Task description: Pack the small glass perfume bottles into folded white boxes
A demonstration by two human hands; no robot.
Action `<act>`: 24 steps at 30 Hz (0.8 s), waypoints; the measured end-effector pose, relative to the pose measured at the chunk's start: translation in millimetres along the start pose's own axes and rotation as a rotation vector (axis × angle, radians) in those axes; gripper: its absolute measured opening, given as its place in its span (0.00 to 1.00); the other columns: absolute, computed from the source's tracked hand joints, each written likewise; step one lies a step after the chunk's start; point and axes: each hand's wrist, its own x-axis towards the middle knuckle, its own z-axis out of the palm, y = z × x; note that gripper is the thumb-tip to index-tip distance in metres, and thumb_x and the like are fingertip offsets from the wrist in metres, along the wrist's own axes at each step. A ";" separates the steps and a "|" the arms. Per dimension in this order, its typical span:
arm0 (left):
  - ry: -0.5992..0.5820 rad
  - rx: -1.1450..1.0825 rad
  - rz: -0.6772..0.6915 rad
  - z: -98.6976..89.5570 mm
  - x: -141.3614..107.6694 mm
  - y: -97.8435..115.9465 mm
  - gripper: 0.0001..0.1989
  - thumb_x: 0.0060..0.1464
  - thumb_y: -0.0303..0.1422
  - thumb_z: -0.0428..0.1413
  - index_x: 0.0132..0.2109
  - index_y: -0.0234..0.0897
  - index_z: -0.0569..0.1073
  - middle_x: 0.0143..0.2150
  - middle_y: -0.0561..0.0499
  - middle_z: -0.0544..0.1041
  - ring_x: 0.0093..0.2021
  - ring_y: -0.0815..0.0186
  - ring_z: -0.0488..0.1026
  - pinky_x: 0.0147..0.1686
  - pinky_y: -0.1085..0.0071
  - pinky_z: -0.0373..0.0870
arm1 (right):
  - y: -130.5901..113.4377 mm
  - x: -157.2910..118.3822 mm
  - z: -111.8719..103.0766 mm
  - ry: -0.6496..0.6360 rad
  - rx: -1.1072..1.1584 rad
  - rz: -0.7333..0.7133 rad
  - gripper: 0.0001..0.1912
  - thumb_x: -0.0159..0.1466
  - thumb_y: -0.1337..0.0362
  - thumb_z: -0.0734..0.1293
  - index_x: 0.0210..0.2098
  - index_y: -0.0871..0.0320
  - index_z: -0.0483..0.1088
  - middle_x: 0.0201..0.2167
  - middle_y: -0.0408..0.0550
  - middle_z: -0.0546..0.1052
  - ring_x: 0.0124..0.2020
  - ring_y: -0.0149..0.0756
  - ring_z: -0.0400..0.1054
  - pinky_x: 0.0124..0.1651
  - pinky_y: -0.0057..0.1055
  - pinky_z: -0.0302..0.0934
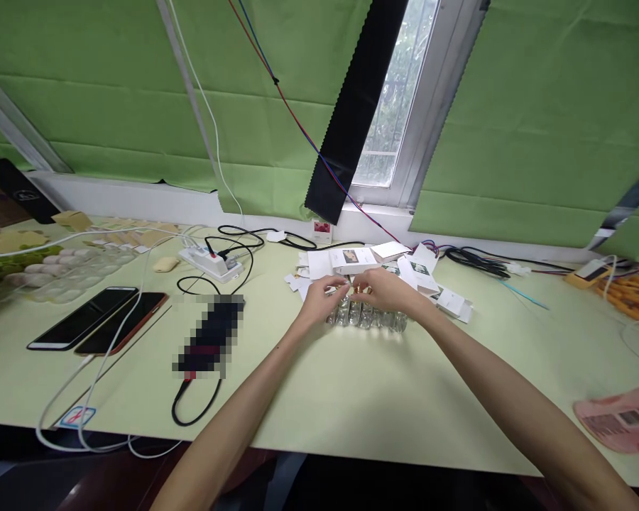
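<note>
Several small clear glass bottles (370, 317) stand packed together in rows at the middle of the table, some with gold-coloured tops. My left hand (322, 299) is at their left side, its fingers bent inward at a bottle top. From the right, my right hand (386, 289) reaches over the bottles with its fingers curled down on a gold top. The fingertips of both hands nearly meet and partly cover the bottles there. Just behind my hands lies a loose pile of small white cartons (354, 260), some with printed pictures.
Two phones (88, 316) and a blurred-out dark device (210, 335) with cables lie left, near a white power strip (210, 261). Egg-like items in clear trays (69, 275) stand far left. A pink packet (623, 417) lies right. Black cable (476, 261) is coiled behind.
</note>
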 end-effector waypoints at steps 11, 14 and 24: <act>-0.271 0.309 0.137 -5.0 1.9 6.1 0.17 0.47 0.45 0.66 0.43 0.43 0.83 0.50 0.49 0.81 0.51 0.54 0.75 0.49 0.64 0.71 | -4.1 -1.7 5.6 0.030 -0.025 0.015 0.07 0.66 0.65 0.68 0.34 0.61 0.76 0.29 0.49 0.78 0.29 0.34 0.67 0.30 0.27 0.50; -0.306 0.340 0.164 -2.3 7.5 4.2 0.14 0.49 0.45 0.65 0.39 0.43 0.83 0.46 0.51 0.82 0.48 0.54 0.76 0.49 0.64 0.70 | -7.2 0.6 7.6 0.022 -0.059 0.015 0.05 0.65 0.67 0.68 0.34 0.61 0.76 0.30 0.50 0.77 0.31 0.35 0.66 0.30 0.27 0.49; -0.278 0.451 0.084 -1.5 14.1 -1.0 0.18 0.46 0.47 0.67 0.40 0.41 0.84 0.51 0.49 0.81 0.50 0.53 0.76 0.50 0.63 0.71 | 9.3 10.6 -9.6 0.073 -0.073 -0.094 0.09 0.63 0.74 0.67 0.40 0.62 0.80 0.38 0.56 0.78 0.40 0.41 0.69 0.41 0.30 0.56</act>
